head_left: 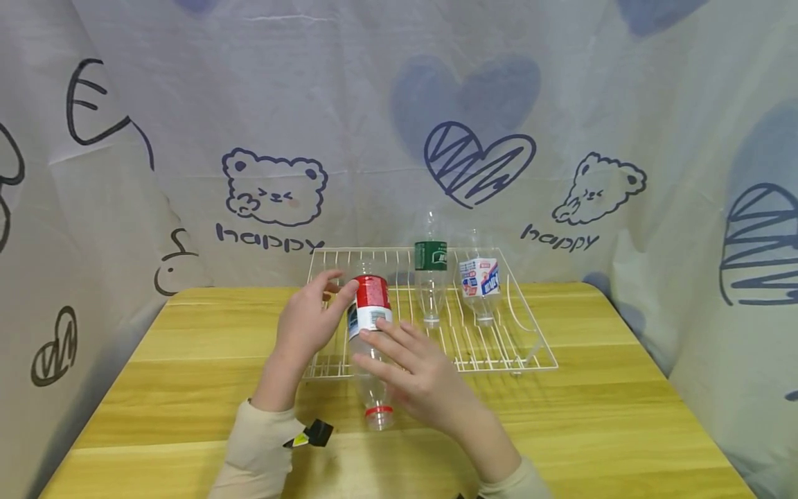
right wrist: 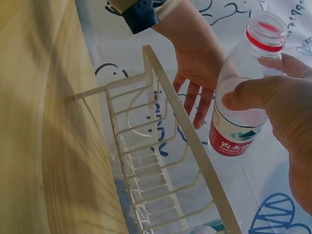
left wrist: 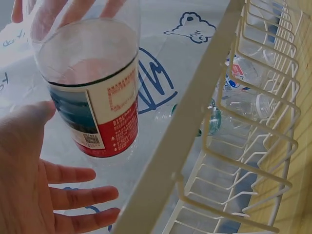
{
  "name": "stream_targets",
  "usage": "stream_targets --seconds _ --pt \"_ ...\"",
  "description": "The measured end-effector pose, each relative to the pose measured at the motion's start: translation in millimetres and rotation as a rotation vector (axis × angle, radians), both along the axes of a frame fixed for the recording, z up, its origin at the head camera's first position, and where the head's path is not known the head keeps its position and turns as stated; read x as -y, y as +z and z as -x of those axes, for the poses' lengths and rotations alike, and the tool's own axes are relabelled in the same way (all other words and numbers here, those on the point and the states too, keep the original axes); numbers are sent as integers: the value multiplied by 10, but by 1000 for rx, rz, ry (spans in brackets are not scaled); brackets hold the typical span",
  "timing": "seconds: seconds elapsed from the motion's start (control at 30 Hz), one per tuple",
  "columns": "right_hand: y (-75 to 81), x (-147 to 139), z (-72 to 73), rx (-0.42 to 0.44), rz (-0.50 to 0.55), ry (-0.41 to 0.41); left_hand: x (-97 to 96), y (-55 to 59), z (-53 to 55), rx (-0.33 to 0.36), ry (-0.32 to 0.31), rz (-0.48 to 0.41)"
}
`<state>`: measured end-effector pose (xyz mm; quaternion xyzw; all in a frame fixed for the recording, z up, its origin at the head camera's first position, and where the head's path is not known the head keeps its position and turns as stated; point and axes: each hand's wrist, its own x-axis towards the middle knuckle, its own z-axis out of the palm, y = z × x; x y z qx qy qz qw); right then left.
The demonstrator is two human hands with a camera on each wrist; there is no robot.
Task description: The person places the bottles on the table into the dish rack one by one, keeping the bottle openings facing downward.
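Observation:
A clear plastic bottle (head_left: 372, 298) with a red and white label is tilted neck-down over the front of the wire rack, its red-ringed, capless mouth towards me. My right hand (head_left: 420, 378) grips its body below the label; in the right wrist view the thumb and fingers wrap around the bottle (right wrist: 233, 139). On the other side, my left hand (head_left: 309, 315) is beside the label, thumb close to it in the head view. The left wrist view shows that hand (left wrist: 29, 151) with its fingers spread and not curled round the bottle.
The white wire rack (head_left: 458, 366) stands on the wooden table (head_left: 206, 346). In it, a green-labelled bottle (head_left: 431, 256) and a bottle with a white, blue and red label (head_left: 480, 278) sit neck-down. A printed curtain (head_left: 368, 125) hangs behind and at both sides.

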<state>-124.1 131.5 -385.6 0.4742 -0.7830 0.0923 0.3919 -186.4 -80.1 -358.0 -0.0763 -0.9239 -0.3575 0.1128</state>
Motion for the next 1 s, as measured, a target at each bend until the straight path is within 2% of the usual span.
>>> stream_targets --seconds 0.23,0.53,0.77,1.0 --pt "-21 96 -54 -49 -59 -12 16 14 -1 83 -21 -12" --pt "-74 185 -92 -97 -102 -24 22 7 30 154 -25 -79" --pt "-101 213 -107 -64 -114 -21 29 -13 50 182 -43 -146" --pt "-88 221 -113 -57 -114 -19 35 -31 62 208 -41 -255"
